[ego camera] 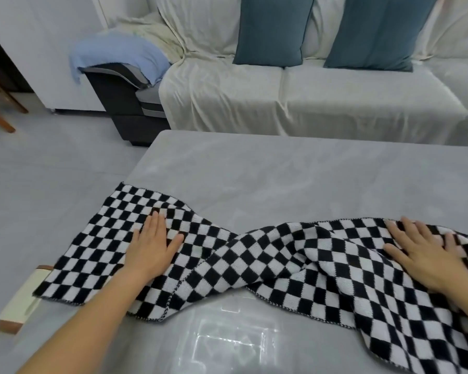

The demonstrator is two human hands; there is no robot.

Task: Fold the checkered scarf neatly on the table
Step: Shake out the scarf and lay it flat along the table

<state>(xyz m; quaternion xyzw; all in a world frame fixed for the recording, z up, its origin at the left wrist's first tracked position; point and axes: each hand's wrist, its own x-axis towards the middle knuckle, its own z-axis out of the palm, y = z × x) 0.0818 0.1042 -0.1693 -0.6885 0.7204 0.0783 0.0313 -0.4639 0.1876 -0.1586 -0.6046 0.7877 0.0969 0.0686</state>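
Black-and-white checkered scarf [254, 257] lies twisted mid-length across the table [281, 168].

No readable text in view

No word, label, brand, number or sign can be read on any surface here; the scarf [254, 265] carries only a black-and-white check, with no lettering.

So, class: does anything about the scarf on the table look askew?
Yes. The checkered scarf is twisted near its middle, between the left hand and right hand, both pressed flat on it. Its left end overhangs the table edge.
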